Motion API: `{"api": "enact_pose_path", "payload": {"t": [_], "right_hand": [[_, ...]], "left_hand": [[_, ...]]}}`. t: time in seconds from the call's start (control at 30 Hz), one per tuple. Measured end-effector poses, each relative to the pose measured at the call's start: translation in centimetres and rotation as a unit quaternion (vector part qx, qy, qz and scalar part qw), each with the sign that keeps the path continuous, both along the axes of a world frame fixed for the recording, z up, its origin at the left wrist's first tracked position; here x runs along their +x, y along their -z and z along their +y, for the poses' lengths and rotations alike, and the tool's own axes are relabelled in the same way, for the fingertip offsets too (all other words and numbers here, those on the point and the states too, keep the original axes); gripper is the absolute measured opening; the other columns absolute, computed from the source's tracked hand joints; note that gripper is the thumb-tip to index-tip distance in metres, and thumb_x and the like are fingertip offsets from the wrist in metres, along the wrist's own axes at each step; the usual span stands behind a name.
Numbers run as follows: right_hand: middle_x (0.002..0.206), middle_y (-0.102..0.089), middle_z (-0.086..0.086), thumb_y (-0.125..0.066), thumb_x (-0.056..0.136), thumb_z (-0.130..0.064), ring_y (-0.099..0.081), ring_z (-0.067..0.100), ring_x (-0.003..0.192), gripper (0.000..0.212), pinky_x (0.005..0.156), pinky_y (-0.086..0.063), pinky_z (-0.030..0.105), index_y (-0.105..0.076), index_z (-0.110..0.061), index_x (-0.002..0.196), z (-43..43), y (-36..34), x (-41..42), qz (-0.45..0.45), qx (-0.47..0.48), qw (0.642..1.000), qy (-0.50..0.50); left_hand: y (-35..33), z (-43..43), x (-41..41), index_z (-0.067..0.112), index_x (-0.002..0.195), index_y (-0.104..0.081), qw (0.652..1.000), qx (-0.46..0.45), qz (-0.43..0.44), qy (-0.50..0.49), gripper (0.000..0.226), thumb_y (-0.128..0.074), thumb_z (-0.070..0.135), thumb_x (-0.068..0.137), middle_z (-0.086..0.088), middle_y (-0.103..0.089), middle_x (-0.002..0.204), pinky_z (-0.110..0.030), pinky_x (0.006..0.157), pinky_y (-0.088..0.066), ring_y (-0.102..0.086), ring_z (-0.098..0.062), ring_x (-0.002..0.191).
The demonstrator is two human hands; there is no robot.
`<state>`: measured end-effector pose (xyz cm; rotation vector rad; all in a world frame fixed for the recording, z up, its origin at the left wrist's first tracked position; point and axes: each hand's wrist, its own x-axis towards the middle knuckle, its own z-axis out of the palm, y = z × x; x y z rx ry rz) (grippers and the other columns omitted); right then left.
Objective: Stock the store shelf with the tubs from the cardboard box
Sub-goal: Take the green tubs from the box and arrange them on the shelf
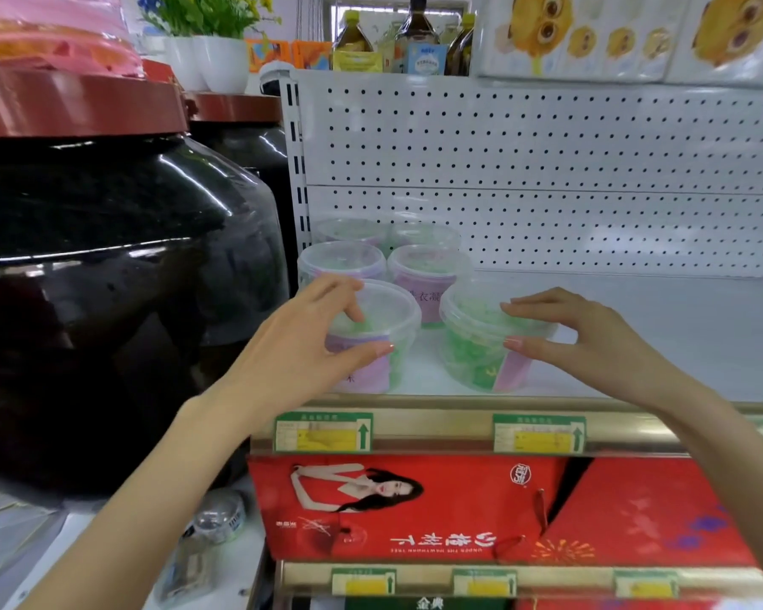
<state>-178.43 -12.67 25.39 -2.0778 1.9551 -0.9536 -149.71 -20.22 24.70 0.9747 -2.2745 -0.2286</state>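
Gripping both front tubs, one per hand. Left hand [309, 341] is on the left front tub [384, 310], which stands on the shelf [635, 336] just right of the black jar [106, 279]. Its fingers [349, 301] curl over the clear lid and the thumb presses the purple label on the side, so the tub is pinched top to side.

Right hand [591, 341] is on the right front tub [468, 345], one tub-space further from the jar and not touching the left one. Fingers [529, 308] lie close together and nearly straight across the lid. The thumb tip is against the wall by the label edge, pinching the tub.

Both tubs sit upright at the front edge of the shelf. Contents look like green pieces, but it's too blurred to be sure.

Four more tubs [342, 257] stand in two rows of two, further back along the jar's right flank, up to the pegboard [547, 147]. All have lids on.

Price tags [322, 431] are clipped to the gold rail on the shelf front, lower right of the jar. Red boxes [393, 508] are on the level beneath, also right of the jar's base.
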Motion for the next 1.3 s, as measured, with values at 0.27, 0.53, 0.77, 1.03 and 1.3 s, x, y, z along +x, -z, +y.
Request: {"api": "enact_pose_path", "payload": {"t": [0.27,0.53,0.77,1.03,1.3], "right_hand": [[0.115,-0.051,-0.029,-0.066,0.075,-0.046,-0.047,0.0,0.113,0.044,0.094,-0.03,0.011,-0.063,-0.035,0.117,-0.1,0.1,0.1,-0.008,0.005,1.0,-0.005],[0.125,-0.048,-0.02,-0.064,0.083,-0.037,-0.037,0.0,0.117,0.047,0.089,-0.023,0.006,-0.052,-0.037,0.128,0.1,-0.4,1.2,0.048,0.03,0.997,-0.051],[0.113,-0.052,-0.033,-0.059,0.069,-0.056,-0.045,-0.011,0.105,0.048,0.091,-0.03,0.008,-0.058,-0.046,0.116,-0.2,-2.1,2.1,0.074,0.035,0.993,-0.089],[0.115,-0.057,-0.02,-0.055,0.065,-0.062,-0.046,0.001,0.11,0.048,0.093,-0.029,0.008,-0.062,-0.045,0.11,-0.9,-0.5,2.9,0.013,0.002,0.997,-0.079],[0.125,-0.047,-0.019,-0.049,0.07,-0.062,-0.035,0.003,0.119,0.058,0.098,-0.026,0.021,-0.053,-0.045,0.125,-0.5,-1.2,3.0,0.069,0.052,0.991,-0.098]], "left_hand": [[-0.7,-0.3,1.2,0.037,0.117,-0.059,0.993,-0.059,-0.089,-0.049,0.059,-0.037,0.072,0.074,0.022,-0.057,0.12,-0.021,0.087,-0.04,-0.052,-0.003,0.111],[-0.7,-0.2,1.7,0.031,0.113,-0.063,0.992,-0.059,-0.071,-0.088,0.047,-0.053,0.061,0.078,0.019,-0.059,0.115,-0.03,0.088,-0.043,-0.054,-0.009,0.107],[0.5,-0.5,2.2,0.026,0.111,-0.066,0.995,-0.06,-0.025,-0.074,0.061,-0.04,0.067,0.073,0.014,-0.062,0.115,-0.029,0.094,-0.039,-0.054,-0.011,0.107],[1.5,-0.4,2.2,0.023,0.112,-0.065,0.994,-0.079,0.001,-0.077,0.056,-0.042,0.061,0.077,0.011,-0.063,0.119,-0.023,0.097,-0.031,-0.052,-0.01,0.115],[1.8,-0.2,2.1,0.024,0.114,-0.063,0.993,-0.083,-0.013,-0.088,0.056,-0.04,0.06,0.079,0.01,-0.063,0.12,-0.022,0.096,-0.029,-0.051,-0.011,0.115]]}}
